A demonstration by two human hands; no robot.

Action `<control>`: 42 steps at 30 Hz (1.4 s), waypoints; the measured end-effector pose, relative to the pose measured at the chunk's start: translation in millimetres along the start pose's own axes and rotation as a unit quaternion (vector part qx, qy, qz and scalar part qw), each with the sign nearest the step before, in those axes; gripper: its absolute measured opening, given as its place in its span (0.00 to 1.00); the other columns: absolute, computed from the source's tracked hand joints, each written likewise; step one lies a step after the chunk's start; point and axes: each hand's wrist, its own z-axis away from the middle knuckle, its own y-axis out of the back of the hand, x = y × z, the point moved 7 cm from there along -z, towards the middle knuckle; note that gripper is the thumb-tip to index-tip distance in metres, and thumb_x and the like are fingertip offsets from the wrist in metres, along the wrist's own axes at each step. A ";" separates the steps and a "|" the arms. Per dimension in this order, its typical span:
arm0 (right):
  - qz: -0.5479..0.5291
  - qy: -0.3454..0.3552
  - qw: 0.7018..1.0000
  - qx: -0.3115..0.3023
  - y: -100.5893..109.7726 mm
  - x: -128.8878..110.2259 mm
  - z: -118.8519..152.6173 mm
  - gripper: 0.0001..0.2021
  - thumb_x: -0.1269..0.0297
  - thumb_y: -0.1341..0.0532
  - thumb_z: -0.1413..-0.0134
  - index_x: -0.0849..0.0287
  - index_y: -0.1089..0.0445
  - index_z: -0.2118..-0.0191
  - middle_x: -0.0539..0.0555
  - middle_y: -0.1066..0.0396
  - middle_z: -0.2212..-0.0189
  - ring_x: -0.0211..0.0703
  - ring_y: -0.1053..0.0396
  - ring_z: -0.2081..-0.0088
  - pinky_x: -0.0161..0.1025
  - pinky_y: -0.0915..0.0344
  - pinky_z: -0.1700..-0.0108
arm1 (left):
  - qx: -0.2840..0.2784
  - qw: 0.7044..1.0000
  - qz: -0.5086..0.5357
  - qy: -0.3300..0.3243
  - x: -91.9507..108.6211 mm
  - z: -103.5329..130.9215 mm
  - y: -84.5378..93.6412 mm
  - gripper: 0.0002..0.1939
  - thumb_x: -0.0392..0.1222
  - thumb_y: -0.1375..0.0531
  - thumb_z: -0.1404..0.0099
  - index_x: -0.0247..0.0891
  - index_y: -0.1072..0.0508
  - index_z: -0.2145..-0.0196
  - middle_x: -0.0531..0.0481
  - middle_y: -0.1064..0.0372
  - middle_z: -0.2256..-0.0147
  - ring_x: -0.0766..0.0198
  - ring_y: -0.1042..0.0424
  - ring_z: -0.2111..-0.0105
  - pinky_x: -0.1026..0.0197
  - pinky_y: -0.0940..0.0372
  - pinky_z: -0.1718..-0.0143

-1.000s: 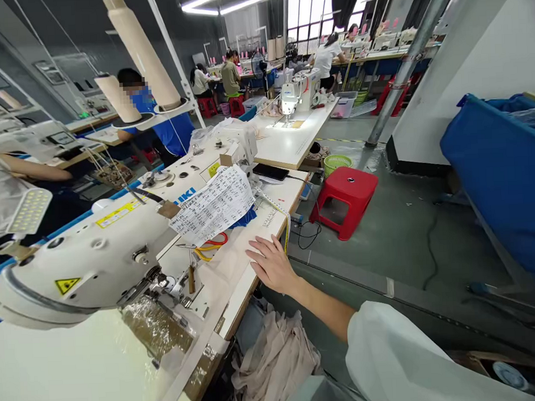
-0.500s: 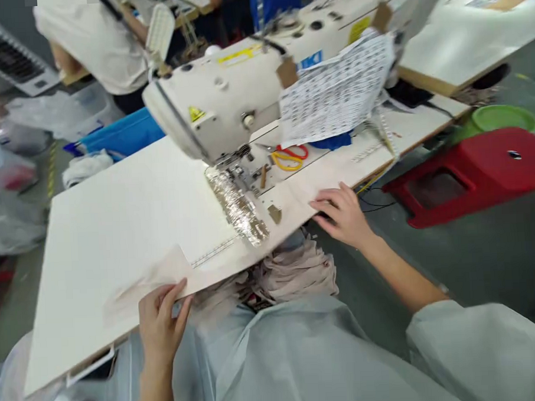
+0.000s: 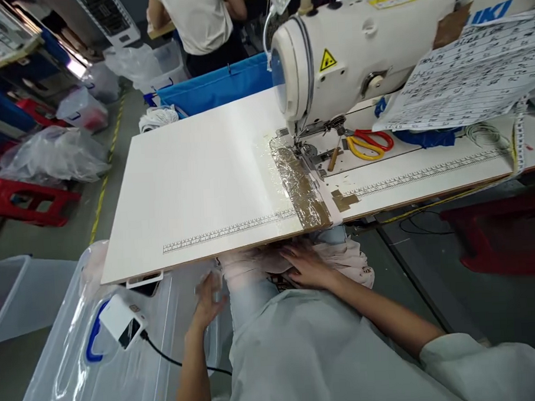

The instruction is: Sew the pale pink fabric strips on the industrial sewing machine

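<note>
My right hand (image 3: 309,266) lies on the pale pink fabric pile (image 3: 352,262) in my lap, just below the table edge, its fingers spread and partly under the edge. Left of the pile, my left hand (image 3: 207,302) hangs above the lidded plastic box, blurred, with thumb and fingers apart and nothing seen in it. A narrow pale strip (image 3: 330,202) runs from the needle area of the white sewing machine (image 3: 345,61) to the front edge of the white table (image 3: 196,186), beside shiny brown tape (image 3: 300,190).
Red and yellow scissors (image 3: 367,144) lie by the machine base. A printed paper sheet (image 3: 461,79) hangs before the machine. The clear box (image 3: 120,384) at lower left carries a white device (image 3: 122,320) with a black cable. A red stool (image 3: 508,231) stands right; a person (image 3: 197,20) is behind.
Both hands have left the tabletop: the right moved to the lap fabric, the left dropped below the edge. The pale cloth under them is no longer on the tabletop. The view has shifted left.
</note>
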 end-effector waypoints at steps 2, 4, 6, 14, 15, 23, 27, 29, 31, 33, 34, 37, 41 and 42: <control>-0.072 0.006 0.995 -0.064 -26.9 -10.2 -26.6 0.43 0.59 0.31 0.52 0.62 0.46 0.32 0.65 0.46 0.35 0.60 0.46 0.36 0.55 0.46 0.36 | -0.055 0.997 0.024 -0.041 7.3 4.2 -17.2 0.36 0.43 0.43 0.43 0.33 0.42 0.38 0.36 0.38 0.40 0.49 0.37 0.40 0.50 0.33 0.45; -0.134 0.021 0.984 -0.119 -48.2 -23.3 -52.4 0.53 0.56 0.28 0.56 0.65 0.55 0.29 0.66 0.54 0.32 0.60 0.53 0.33 0.53 0.49 0.34 | -0.091 0.993 0.032 -0.068 12.3 4.1 -28.2 0.38 0.38 0.46 0.40 0.35 0.51 0.33 0.37 0.47 0.34 0.50 0.45 0.35 0.48 0.36 0.42; -0.158 0.028 0.974 -0.159 -63.4 -34.3 -70.7 0.57 0.56 0.27 0.60 0.69 0.58 0.29 0.69 0.57 0.32 0.61 0.55 0.32 0.52 0.51 0.33 | -0.105 0.990 0.031 -0.086 14.1 -0.1 -34.3 0.40 0.34 0.48 0.39 0.36 0.57 0.32 0.37 0.54 0.32 0.49 0.49 0.34 0.46 0.36 0.41; -0.100 -0.060 0.975 -0.191 -76.0 -51.4 -55.8 0.26 0.57 0.31 0.52 0.69 0.31 0.51 0.64 0.29 0.53 0.58 0.31 0.51 0.47 0.34 0.47 | -0.027 0.987 0.036 -0.153 19.8 -24.4 -34.1 0.41 0.28 0.49 0.42 0.39 0.56 0.32 0.36 0.51 0.35 0.44 0.48 0.35 0.37 0.43 0.37; -0.093 -0.067 0.975 -0.193 -72.9 -54.2 -54.3 0.23 0.60 0.33 0.50 0.68 0.31 0.51 0.63 0.28 0.54 0.56 0.30 0.52 0.45 0.33 0.50 | -0.016 0.986 0.032 -0.164 22.1 -26.9 -31.7 0.41 0.29 0.49 0.42 0.39 0.55 0.32 0.37 0.51 0.35 0.43 0.48 0.35 0.37 0.43 0.37; -0.037 -0.009 0.971 -0.237 57.0 -57.1 -42.5 0.13 0.65 0.34 0.52 0.60 0.30 0.58 0.54 0.25 0.67 0.46 0.30 0.69 0.36 0.42 0.72 | -0.063 0.972 -0.073 -0.215 97.2 -40.5 -35.2 0.32 0.39 0.42 0.45 0.29 0.38 0.43 0.30 0.32 0.47 0.35 0.36 0.43 0.32 0.50 0.37; 0.114 -0.042 0.959 -0.255 163.7 -34.3 5.4 0.09 0.66 0.36 0.50 0.62 0.29 0.62 0.57 0.28 0.72 0.47 0.31 0.71 0.37 0.45 0.72 | -0.154 0.949 -0.075 -0.264 179.7 -40.8 -72.1 0.19 0.35 0.44 0.41 0.35 0.31 0.50 0.42 0.24 0.62 0.49 0.24 0.62 0.50 0.30 0.56; 0.143 -0.074 0.949 -0.272 194.8 -22.9 37.5 0.09 0.65 0.37 0.49 0.62 0.29 0.61 0.56 0.28 0.72 0.48 0.31 0.70 0.38 0.44 0.69 | -0.186 0.935 -0.075 -0.293 217.2 -38.1 -89.0 0.18 0.37 0.45 0.38 0.37 0.31 0.50 0.43 0.25 0.62 0.51 0.24 0.62 0.54 0.30 0.61; 0.132 -0.111 0.943 -0.284 202.2 -8.5 69.9 0.10 0.65 0.37 0.49 0.61 0.30 0.60 0.56 0.28 0.72 0.49 0.30 0.70 0.38 0.43 0.68 | -0.218 0.917 -0.074 -0.327 244.8 -31.5 -103.9 0.19 0.39 0.42 0.37 0.39 0.31 0.48 0.44 0.25 0.59 0.52 0.24 0.60 0.55 0.30 0.59; 0.101 -0.141 0.941 -0.291 186.6 10.9 99.6 0.12 0.64 0.37 0.48 0.61 0.30 0.58 0.57 0.27 0.70 0.51 0.29 0.67 0.38 0.41 0.67 | -0.249 0.899 -0.074 -0.354 259.7 -20.8 -117.5 0.25 0.44 0.38 0.39 0.40 0.33 0.45 0.44 0.27 0.53 0.52 0.25 0.57 0.55 0.30 0.57; 0.081 -0.149 0.944 -0.284 172.9 22.0 111.6 0.13 0.62 0.37 0.48 0.60 0.30 0.56 0.57 0.26 0.67 0.51 0.28 0.65 0.39 0.39 0.66 | -0.261 0.891 -0.080 -0.362 262.8 -14.5 -123.9 0.30 0.47 0.36 0.40 0.40 0.35 0.42 0.42 0.29 0.50 0.50 0.26 0.55 0.53 0.30 0.55; 0.005 -0.148 0.974 -0.171 129.0 57.2 128.7 0.25 0.54 0.35 0.47 0.60 0.33 0.46 0.62 0.30 0.52 0.55 0.30 0.54 0.45 0.34 0.54 | -0.274 0.885 -0.107 -0.362 262.5 2.3 -140.4 0.45 0.52 0.33 0.45 0.34 0.44 0.35 0.33 0.40 0.40 0.42 0.36 0.43 0.44 0.36 0.45; -0.083 -0.174 0.981 0.025 83.1 102.2 120.3 0.25 0.50 0.45 0.37 0.60 0.38 0.40 0.64 0.37 0.42 0.54 0.37 0.43 0.47 0.37 0.44 | -0.285 0.870 -0.127 -0.382 269.2 14.2 -156.3 0.49 0.48 0.34 0.44 0.28 0.52 0.33 0.30 0.54 0.33 0.41 0.53 0.34 0.39 0.52 0.35; -0.090 -0.194 0.977 0.027 70.8 111.5 115.3 0.24 0.51 0.46 0.36 0.60 0.37 0.41 0.64 0.36 0.43 0.53 0.36 0.43 0.47 0.37 0.45 | -0.292 0.864 -0.128 -0.389 272.1 13.9 -159.4 0.50 0.47 0.34 0.44 0.27 0.53 0.32 0.30 0.55 0.33 0.42 0.54 0.33 0.40 0.53 0.34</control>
